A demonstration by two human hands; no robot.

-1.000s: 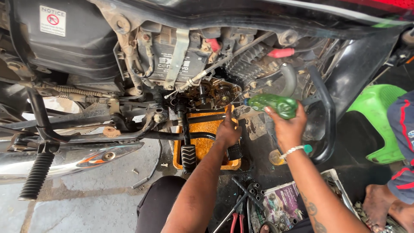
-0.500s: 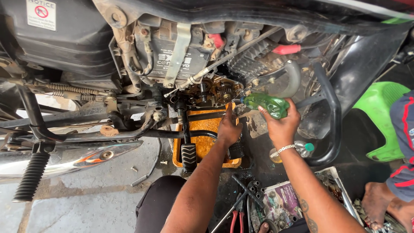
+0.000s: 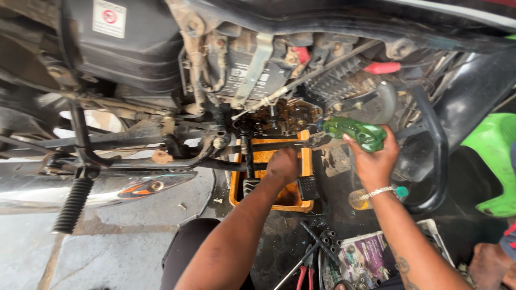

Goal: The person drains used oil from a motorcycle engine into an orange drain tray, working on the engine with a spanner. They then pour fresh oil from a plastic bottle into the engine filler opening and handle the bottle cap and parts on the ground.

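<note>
Currently gripping green bottle (image 3: 355, 132) in right hand (image 3: 375, 161), fingers wrapped, tilting nozzle toward exposed engine gears (image 3: 287, 117) | left hand (image 3: 283, 165) curling loosely over orange drain tray (image 3: 269, 201), finger closure undeterminable | pliers (image 3: 304, 271) lying near knee.

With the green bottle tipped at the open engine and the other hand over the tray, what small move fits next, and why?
Probably tip the green bottle a little further. The right hand holds it on its side, neck pointing at the open engine gears, and the orange tray sits below to catch drips. The left hand rests near the gears.
</note>
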